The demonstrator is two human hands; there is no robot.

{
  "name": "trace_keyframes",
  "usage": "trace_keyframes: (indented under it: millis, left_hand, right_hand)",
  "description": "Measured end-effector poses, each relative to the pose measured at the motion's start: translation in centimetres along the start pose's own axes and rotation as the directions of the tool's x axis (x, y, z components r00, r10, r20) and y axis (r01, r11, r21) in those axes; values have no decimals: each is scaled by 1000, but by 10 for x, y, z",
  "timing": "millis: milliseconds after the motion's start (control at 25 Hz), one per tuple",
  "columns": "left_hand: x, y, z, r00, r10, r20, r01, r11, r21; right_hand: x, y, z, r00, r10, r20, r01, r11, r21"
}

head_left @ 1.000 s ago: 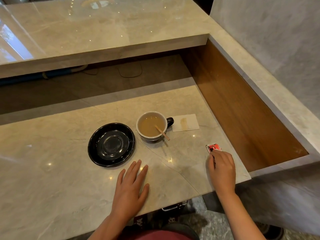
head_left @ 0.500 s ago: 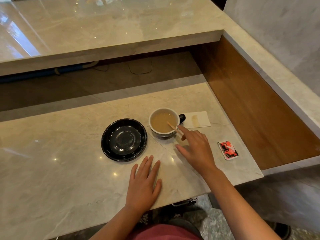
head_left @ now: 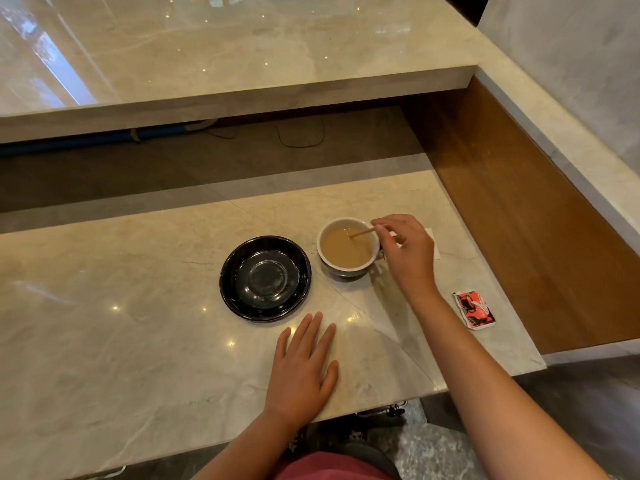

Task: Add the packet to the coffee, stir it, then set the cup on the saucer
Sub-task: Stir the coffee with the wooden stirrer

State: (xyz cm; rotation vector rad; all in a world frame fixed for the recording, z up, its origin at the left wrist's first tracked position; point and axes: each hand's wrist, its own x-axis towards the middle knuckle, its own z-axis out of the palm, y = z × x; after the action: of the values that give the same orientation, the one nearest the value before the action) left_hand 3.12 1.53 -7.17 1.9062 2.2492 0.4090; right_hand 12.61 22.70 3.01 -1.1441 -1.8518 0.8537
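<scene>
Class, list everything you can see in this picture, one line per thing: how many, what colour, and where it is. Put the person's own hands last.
cup: one, white inside, dark outside, holding light brown coffee; on the lower counter, right of the saucer.
stir stick: one, light wood; tilted in the cup, pinched at its top end.
saucer: one, glossy black, empty; on the counter left of the cup.
packet: one, red, black and white; lying flat near the counter's right edge.
napkin: one, white; behind the right hand, mostly hidden.
counter: one, beige marble, with a raised shelf behind.
left hand: flat on the counter, empty.
right hand: beside the cup, pinching the stick.
</scene>
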Motion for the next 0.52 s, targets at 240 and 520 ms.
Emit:
trace_keyframes:
  millis: [240,520]
  left_hand:
    - [0,0,0,1000,2,-12,-2,1000,-16]
    - [1,0,0,1000,0,-9,0,1000,-18]
  right_hand:
    - [1,13,-30,989,-1,147,5,1000,-26]
    - [-23,6,0,931,342,125,-363,850,381]
